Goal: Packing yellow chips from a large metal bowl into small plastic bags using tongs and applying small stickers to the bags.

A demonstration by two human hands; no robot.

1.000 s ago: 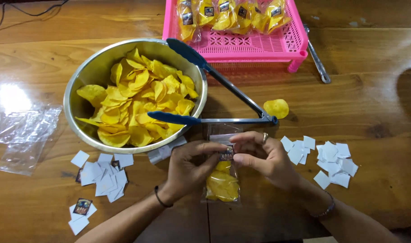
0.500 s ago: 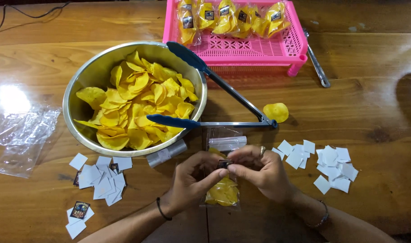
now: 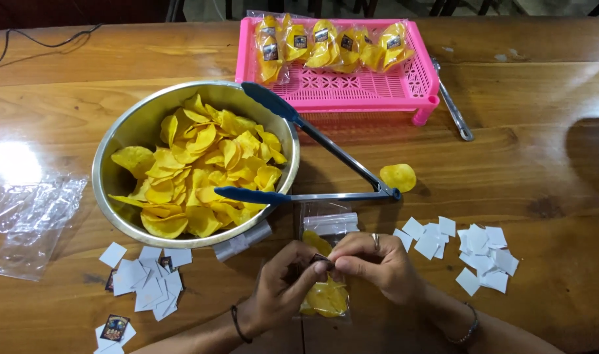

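Observation:
My left hand (image 3: 281, 286) and my right hand (image 3: 373, 262) meet over a small clear bag of yellow chips (image 3: 324, 294) lying on the wooden table. Between the fingertips of both hands is a small dark sticker (image 3: 319, 260). The bag's open top (image 3: 330, 224) reaches toward a steel bowl (image 3: 119, 141) full of yellow chips (image 3: 201, 164). Blue-tipped tongs (image 3: 312, 154) rest on the bowl's rim, spread apart.
A pink basket (image 3: 358, 82) at the back holds several filled chip bags. One loose chip (image 3: 398, 177) lies by the tongs' hinge. White paper squares (image 3: 473, 252) lie at right, more paper squares (image 3: 145, 278) at left. Empty clear bags (image 3: 31, 216) sit far left. A metal utensil (image 3: 453, 108) lies beside the basket.
Both hands have drawn toward me along the bag, the sticker now pinched lower over the chips. The view has tilted, showing more of the far table edge.

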